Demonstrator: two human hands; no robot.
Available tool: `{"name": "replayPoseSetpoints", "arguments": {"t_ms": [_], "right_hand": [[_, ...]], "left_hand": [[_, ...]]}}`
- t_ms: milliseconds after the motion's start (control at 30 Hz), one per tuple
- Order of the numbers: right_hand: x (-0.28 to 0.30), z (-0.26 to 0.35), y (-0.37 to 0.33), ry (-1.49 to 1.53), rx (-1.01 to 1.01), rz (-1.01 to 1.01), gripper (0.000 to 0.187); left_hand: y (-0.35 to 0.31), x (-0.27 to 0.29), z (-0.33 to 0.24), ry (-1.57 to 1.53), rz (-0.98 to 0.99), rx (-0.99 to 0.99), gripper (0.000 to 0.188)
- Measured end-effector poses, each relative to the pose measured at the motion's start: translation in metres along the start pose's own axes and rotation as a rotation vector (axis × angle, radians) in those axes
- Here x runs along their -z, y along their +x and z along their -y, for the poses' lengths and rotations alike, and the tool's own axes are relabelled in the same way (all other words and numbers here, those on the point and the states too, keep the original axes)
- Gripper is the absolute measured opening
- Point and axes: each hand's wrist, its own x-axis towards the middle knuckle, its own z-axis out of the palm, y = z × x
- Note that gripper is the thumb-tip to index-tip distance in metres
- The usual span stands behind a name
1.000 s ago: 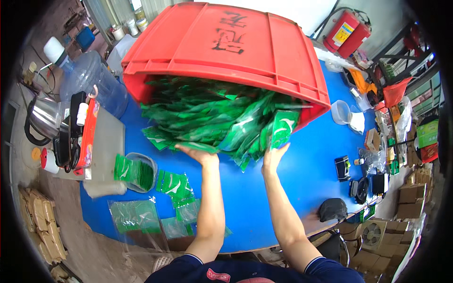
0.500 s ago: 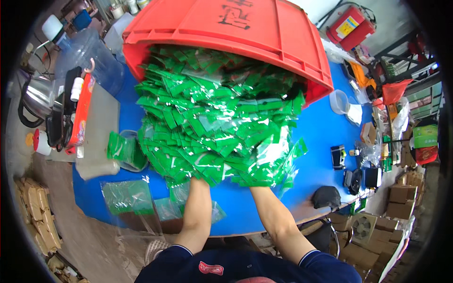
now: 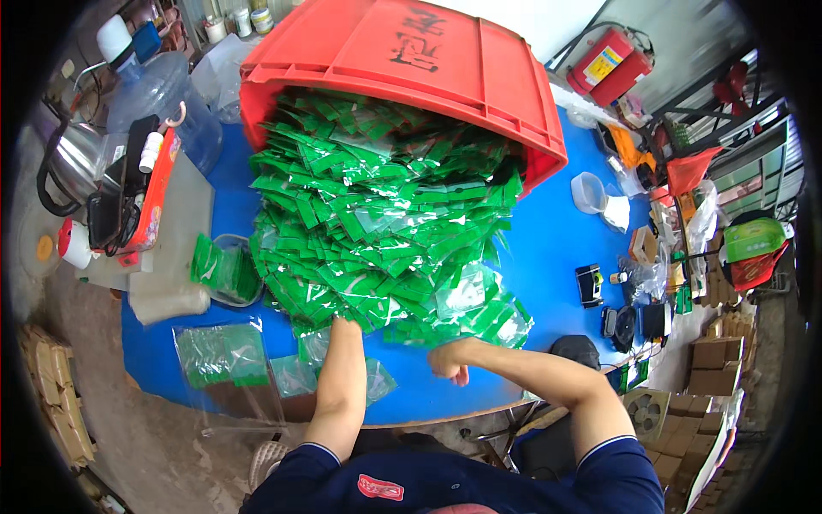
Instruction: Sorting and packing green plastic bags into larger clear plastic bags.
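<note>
A large heap of small green-and-clear plastic packets point(image 3: 368, 223) spills out of a red plastic crate point(image 3: 411, 51) tipped on its side, its opening facing me. My left hand point(image 3: 344, 327) is pushed under the heap's near edge; its fingers are hidden by packets. Just off the front right of the heap, my right hand point(image 3: 450, 358) hangs above the blue table point(image 3: 548, 257), fingers curled in, with nothing visible in them. Some loose packets point(image 3: 479, 317) lie just beyond it.
Left of the heap stands a clear tub of packets point(image 3: 235, 278). A clear bag holding green packets point(image 3: 224, 353) lies at the front left edge. A black cap-like object point(image 3: 575, 349) sits at the right, near a plastic bowl point(image 3: 587, 193). A red fire extinguisher point(image 3: 604, 64) is behind.
My right hand has come out from under the heap and swung its elbow outward. Packets at the heap's right front have slid down and spread. My left hand stays buried.
</note>
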Motion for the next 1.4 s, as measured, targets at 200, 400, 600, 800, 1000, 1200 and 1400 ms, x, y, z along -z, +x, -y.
{"name": "replayPoseSetpoints", "arguments": {"t_ms": [200, 400, 600, 800, 1000, 1200, 1400], "right_hand": [[0.08, 0.046, 0.004, -0.419, -0.058, -0.163, 0.018], [0.153, -0.028, 0.075, -0.906, -0.108, -0.438, 0.037], [0.187, -0.044, 0.134, -0.941, -0.355, 0.011, 0.045], [0.181, -0.069, 0.165, -0.696, -0.304, -0.084, 0.052], [0.204, -0.102, 0.16, -0.672, -0.217, -0.066, 0.051], [0.187, -0.086, 0.173, -0.463, -0.265, -0.124, 0.051], [0.168, -0.037, 0.184, -0.274, -0.276, -0.197, 0.051]], "left_hand": [[-0.004, -0.007, 0.0, -0.03, 0.022, 0.057, 0.089], [0.005, -0.005, -0.006, -0.037, 0.026, 0.089, 0.089], [0.024, 0.01, -0.029, -0.032, -0.003, 0.062, 0.088], [0.046, 0.017, -0.042, -0.055, -0.021, 0.06, 0.087], [0.064, 0.021, -0.043, -0.069, -0.008, 0.092, 0.086], [0.076, 0.026, -0.029, -0.053, 0.003, 0.152, 0.086], [0.064, 0.016, -0.026, -0.03, 0.054, 0.193, 0.085]]}}
